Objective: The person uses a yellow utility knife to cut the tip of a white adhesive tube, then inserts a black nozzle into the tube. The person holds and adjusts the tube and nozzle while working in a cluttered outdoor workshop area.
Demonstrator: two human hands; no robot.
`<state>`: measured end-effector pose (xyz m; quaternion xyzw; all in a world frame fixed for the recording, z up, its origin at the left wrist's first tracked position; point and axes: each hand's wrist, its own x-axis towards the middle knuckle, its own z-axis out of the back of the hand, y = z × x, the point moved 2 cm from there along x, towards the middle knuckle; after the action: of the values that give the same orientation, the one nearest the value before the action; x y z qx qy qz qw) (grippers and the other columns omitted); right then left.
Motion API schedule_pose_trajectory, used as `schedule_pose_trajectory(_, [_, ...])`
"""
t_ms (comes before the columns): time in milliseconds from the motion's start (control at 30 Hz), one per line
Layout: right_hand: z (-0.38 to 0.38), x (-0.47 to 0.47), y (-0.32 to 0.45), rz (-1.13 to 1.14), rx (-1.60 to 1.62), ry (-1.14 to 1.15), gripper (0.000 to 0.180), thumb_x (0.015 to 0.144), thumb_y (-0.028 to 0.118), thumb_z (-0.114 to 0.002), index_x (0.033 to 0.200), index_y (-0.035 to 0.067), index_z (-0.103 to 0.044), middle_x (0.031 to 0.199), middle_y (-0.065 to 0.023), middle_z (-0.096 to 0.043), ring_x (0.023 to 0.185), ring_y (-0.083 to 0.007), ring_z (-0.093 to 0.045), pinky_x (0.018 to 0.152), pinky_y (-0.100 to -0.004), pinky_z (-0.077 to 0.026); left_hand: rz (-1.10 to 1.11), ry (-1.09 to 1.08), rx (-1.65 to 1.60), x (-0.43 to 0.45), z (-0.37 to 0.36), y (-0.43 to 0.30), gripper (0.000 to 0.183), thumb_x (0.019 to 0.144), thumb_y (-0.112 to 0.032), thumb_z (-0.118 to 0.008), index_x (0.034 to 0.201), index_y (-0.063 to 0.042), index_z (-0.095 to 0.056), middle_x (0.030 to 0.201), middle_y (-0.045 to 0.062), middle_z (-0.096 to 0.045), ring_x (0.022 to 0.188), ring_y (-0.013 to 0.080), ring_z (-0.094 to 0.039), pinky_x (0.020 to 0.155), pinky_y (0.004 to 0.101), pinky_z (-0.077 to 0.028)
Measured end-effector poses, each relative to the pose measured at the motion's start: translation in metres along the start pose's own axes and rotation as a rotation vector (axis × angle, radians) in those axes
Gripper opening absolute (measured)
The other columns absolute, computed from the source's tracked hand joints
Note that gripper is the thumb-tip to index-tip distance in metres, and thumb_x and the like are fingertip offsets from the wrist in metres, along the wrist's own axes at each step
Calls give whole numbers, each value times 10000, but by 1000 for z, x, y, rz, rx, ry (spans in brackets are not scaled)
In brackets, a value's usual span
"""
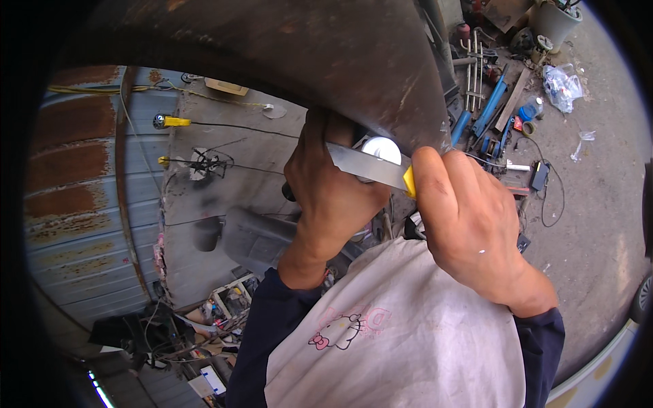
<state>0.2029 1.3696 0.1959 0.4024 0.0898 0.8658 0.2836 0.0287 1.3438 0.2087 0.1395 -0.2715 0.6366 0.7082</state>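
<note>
My left hand [334,178] is curled into a fist under the edge of a dark brown curved panel [326,56]. A black rounded end [289,192] shows at the fist's left side; the rest of that object is hidden in the hand. Beside the thumb is a bright white round object [383,148], partly behind the blade; its kind is unclear. My right hand [469,214] grips a flat metal blade [365,164] with a yellow end [409,181], like a scraper. Its blade slants across the left hand's knuckles, and the right fingers are close to the panel's lower corner.
A rusty corrugated metal wall [71,158] stands at left, with cables and a yellow-handled lamp [171,121]. Tools, blue metal parts [492,104] and a plastic bag [562,86] lie on the floor at right. Mixed clutter [224,311] fills the lower left. A car [607,367] edges in lower right.
</note>
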Motion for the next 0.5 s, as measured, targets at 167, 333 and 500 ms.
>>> schedule_pose_trajectory(167, [6, -2, 1, -60, 72, 92, 387, 819, 67, -677, 1180, -18, -568, 803, -78, -465, 681, -225, -559, 565, -357, -481, -1, -15, -44, 0, -1, -1, 526, 689, -159, -834, 1168, -61, -642, 1079, 164, -645, 879, 399, -684, 698, 475, -567])
schedule_pose_trajectory(333, [5, 1, 2, -87, 96, 126, 404, 836, 28, -670, 1222, -24, -560, 818, -97, -475, 705, -256, -571, 595, -385, -480, 3, -29, -50, 0, 1, -3, 513, 689, -170, -837, 1157, -64, -655, 1097, 167, -661, 885, 401, -693, 703, 470, -572])
schedule_pose_trajectory(500, [4, 1, 2, -95, 120, 121, 419, 836, 36, -678, 1232, -34, -561, 808, -95, -470, 691, -250, -565, 572, -378, -472, 53, -4, -23, -1, 2, -4, 516, 679, -175, -844, 1147, -60, -659, 1073, 168, -663, 865, 407, -692, 700, 465, -572])
